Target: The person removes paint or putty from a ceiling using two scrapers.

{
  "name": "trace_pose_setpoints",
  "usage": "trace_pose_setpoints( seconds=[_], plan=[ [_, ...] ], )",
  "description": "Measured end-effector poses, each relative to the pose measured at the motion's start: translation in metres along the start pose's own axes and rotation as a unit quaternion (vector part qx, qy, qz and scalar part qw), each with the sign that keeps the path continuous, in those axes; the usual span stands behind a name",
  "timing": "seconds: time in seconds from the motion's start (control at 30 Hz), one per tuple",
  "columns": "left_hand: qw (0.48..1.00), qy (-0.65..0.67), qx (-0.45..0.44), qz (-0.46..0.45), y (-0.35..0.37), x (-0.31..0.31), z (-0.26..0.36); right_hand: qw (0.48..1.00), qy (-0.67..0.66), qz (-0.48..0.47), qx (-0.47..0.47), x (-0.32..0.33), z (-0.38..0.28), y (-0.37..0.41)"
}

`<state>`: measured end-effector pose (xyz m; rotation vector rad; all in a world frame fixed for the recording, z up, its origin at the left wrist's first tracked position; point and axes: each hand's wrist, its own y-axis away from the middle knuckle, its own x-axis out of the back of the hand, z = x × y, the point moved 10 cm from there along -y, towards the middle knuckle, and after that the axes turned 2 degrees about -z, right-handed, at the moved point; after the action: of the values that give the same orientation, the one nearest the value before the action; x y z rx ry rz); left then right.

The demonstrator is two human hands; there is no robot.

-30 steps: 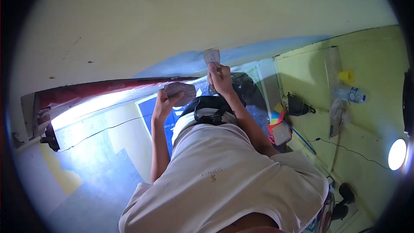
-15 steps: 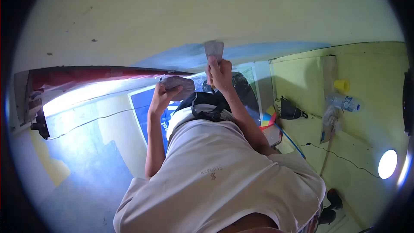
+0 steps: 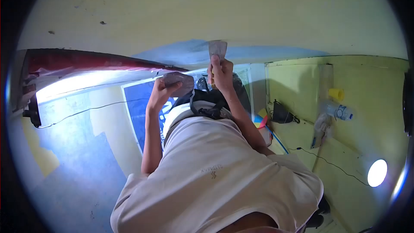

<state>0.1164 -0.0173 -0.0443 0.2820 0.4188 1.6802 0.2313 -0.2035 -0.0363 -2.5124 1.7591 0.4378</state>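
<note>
My right hand [image 3: 221, 74] is closed around the handle of a putty knife [image 3: 217, 49]. Its blade points up, with the tip at the pale yellow surface [image 3: 258, 13] beside a blue patch [image 3: 177, 51]. Lower and to the left, my left hand [image 3: 159, 96] grips a broad, flat grey putty spreader [image 3: 180, 83], the thumb lying across its face. The spreader is smeared, and any handle on it is hidden.
A red strip [image 3: 82, 61] and a bright light run along the left. On the right are a plastic bottle [image 3: 339, 111], a yellow cup [image 3: 336, 94], a black pouch [image 3: 282, 113] and a lit round lamp [image 3: 377, 173] with a cord. A blue poster [image 3: 144, 116] stands behind my arms.
The view has shifted slightly, with the room's things displaced in frame. The putty knife sits slightly farther right in view at the surface. Both hands keep their grips.
</note>
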Motion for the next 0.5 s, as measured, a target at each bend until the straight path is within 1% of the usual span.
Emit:
trace_pose_setpoints(
  seconds=[0.1, 0.2, 0.27, 0.3, 0.4, 0.43, 0.5],
  plan=[
    [1.000, 0.019, 0.011, -0.011, -0.003, -0.002, -0.005, 0.999, 0.011, -0.018, 0.036, 0.001, 0.002, -0.003],
    [1.000, 0.021, 0.004, -0.006, -0.003, -0.003, -0.001, 1.000, -0.015, -0.010, 0.021, -0.003, -0.002, -0.001],
    [1.000, 0.017, 0.008, -0.004, -0.001, -0.002, 0.000, 0.999, 0.010, -0.012, 0.039, 0.004, 0.010, -0.003],
    [1.000, 0.015, 0.006, -0.005, -0.001, -0.001, 0.000, 0.998, 0.022, -0.014, 0.051, 0.002, 0.004, -0.005],
    [1.000, 0.021, -0.010, 0.002, -0.009, 0.002, 0.000, 0.999, 0.038, -0.007, 0.033, -0.002, -0.006, -0.003],
    [0.999, 0.029, -0.015, -0.002, -0.009, 0.001, 0.001, 0.999, 0.002, -0.023, 0.038, -0.007, -0.006, -0.003],
    [0.999, 0.044, -0.005, -0.007, -0.003, -0.002, 0.002, 1.000, 0.006, 0.005, 0.005, 0.002, 0.008, 0.005]
  ],
)
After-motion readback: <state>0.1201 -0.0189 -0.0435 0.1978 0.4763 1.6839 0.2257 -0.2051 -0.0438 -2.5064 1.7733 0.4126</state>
